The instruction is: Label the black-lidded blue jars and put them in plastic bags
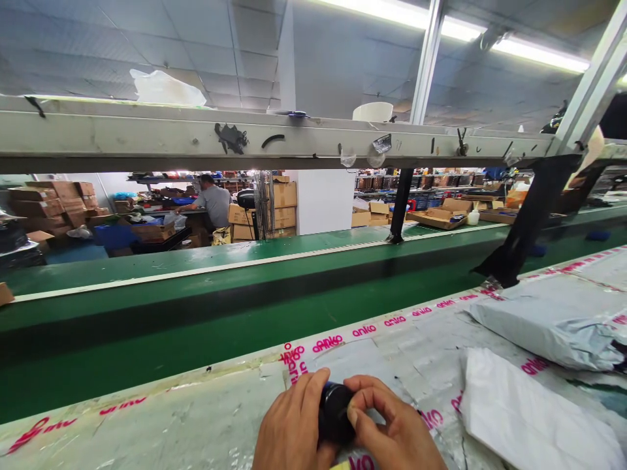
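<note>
A round black object with a glossy top edge and a bit of blue is held between both hands, low in the middle of the view. My left hand wraps its fingers around the left side of it. On the right side, my right hand pinches at the object's edge with thumb and forefinger. A small yellow piece shows beneath the hands at the bottom edge. The underside of the black object is hidden.
The work surface is covered in sheeting with pink "anko" print. White cloth and a pale plastic bag lie at right. Beyond runs a green conveyor, with a black-wrapped post. Farther off a person sits near boxes.
</note>
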Demonstrator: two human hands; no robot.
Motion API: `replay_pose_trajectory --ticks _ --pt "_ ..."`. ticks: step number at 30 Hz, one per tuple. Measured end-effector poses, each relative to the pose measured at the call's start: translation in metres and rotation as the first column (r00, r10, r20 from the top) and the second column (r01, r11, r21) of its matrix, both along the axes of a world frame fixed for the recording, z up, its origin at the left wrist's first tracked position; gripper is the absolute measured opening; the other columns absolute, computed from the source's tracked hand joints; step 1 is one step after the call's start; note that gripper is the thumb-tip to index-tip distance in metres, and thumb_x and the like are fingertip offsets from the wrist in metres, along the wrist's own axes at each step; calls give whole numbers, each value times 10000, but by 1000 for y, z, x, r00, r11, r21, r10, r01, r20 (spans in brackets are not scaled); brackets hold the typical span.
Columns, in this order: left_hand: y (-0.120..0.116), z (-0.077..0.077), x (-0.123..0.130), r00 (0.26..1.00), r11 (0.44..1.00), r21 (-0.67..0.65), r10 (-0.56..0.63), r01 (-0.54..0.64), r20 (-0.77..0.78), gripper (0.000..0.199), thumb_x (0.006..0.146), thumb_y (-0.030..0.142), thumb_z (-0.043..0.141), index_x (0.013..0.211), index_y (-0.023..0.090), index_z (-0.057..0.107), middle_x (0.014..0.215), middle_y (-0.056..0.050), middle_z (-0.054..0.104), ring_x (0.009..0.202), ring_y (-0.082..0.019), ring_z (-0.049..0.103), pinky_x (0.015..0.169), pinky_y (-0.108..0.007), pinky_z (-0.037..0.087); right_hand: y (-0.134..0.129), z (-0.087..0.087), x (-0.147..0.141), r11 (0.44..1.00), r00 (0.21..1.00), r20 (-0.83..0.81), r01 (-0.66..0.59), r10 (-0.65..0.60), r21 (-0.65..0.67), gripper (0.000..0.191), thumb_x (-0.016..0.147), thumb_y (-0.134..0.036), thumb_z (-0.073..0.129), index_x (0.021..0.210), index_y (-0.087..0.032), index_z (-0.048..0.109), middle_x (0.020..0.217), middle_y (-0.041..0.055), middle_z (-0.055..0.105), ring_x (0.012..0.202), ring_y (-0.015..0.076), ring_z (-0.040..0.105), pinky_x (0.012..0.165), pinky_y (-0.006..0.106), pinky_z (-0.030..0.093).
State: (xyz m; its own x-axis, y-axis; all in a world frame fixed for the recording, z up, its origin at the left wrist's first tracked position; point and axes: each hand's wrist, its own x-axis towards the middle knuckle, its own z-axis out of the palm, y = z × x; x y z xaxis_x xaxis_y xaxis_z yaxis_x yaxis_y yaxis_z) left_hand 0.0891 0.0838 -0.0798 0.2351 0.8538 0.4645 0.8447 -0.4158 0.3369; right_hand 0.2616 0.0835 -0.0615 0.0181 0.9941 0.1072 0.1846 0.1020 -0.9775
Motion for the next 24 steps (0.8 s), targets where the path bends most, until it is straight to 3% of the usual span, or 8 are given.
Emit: replay_pose_trajectory --ticks 2,6,11,16,24 --pt "0 0 0 1000 1000 -17 9 -9 -10 792 616 9 562 1367 259 537 1295 -62 685 1086 -272 692 943 -416 581 0 -1 0 1000 1000 11 -1 1 12 185 736 -369 609 642 -219 665 1129 99 685 989 267 664 783 325 523" --pt "1 0 0 999 998 -47 35 -35 -8 783 618 6 582 1359 257 565 1290 -61 692 1087 -269 693 954 -398 572 2 -3 0 1000 1000 2 -7 7 3 170 735 -361 599 647 -224 646 1131 102 684 965 277 666 700 325 518" --pt "2 -3 -1 1000 999 -36 26 -26 -13 778 636 6 598 1370 259 562 1293 -66 690 1089 -274 694 956 -408 571 2 -3 0 999 1000 26 7 -9 43 151 736 -323 594 628 -226 637 1114 81 701 991 272 665 851 362 486" --pt "2 -3 -3 1000 999 -40 22 -23 -12 791 625 11 584 1376 258 553 1299 -63 687 1103 -270 687 970 -403 566 2 -3 -1 1000 1000 -14 -11 11 19 146 744 -325 597 653 -221 647 1114 92 684 953 260 666 688 309 508" --pt "3 -2 -4 1000 997 -82 16 -15 5 753 654 33 593 1371 258 560 1312 -65 682 1131 -272 677 994 -422 554 3 -5 -2 1000 1000 -1 0 0 27 143 741 -320 580 654 -225 645 1097 74 682 897 244 666 657 304 508"
